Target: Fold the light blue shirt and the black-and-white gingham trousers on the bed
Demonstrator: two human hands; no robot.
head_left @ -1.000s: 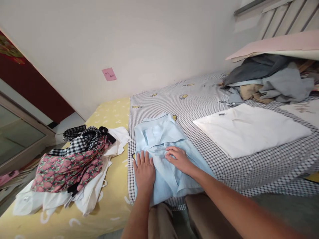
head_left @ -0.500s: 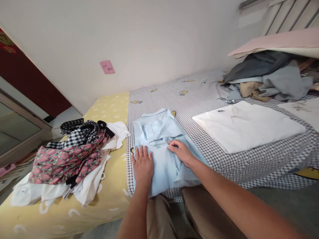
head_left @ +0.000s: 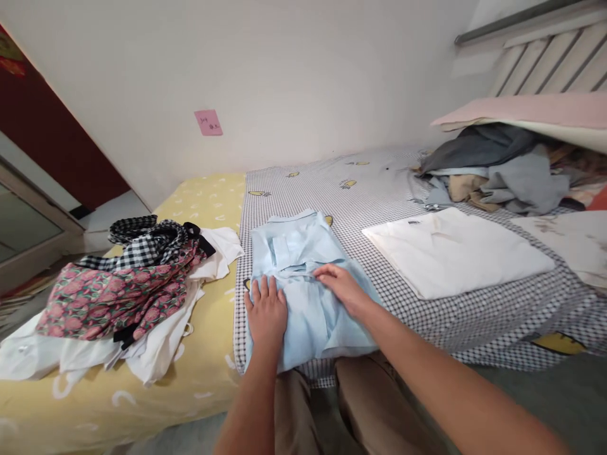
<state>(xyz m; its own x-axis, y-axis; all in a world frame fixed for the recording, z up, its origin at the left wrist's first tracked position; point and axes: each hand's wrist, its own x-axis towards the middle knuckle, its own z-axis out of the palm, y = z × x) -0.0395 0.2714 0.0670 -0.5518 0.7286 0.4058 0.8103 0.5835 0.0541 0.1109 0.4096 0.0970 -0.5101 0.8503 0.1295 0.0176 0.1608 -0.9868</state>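
Observation:
A light blue shirt (head_left: 303,322) lies partly folded on the checked bedsheet (head_left: 327,183), with its sleeve and cuff turned inward across the middle. Flat on its left side rests my left hand (head_left: 267,309), fingers stretched out. My right hand (head_left: 341,287) is closed, thumb and fingertips pinching a fold of the shirt near its centre. To the right of the shirt a white T-shirt (head_left: 459,253) lies folded flat.
On the yellow bedsheet (head_left: 213,373) at left is a heap of clothes with a pink floral garment (head_left: 118,300) and a black-and-white checked one (head_left: 142,253). Grey clothes (head_left: 526,183) are piled under a pink board-like sheet (head_left: 526,110) at right. A pink note (head_left: 208,122) sticks to the wall.
The view has shifted slightly, so the scene sits a little differently. My right hand has moved a touch leftward on the shirt; my left hand stays flat in place.

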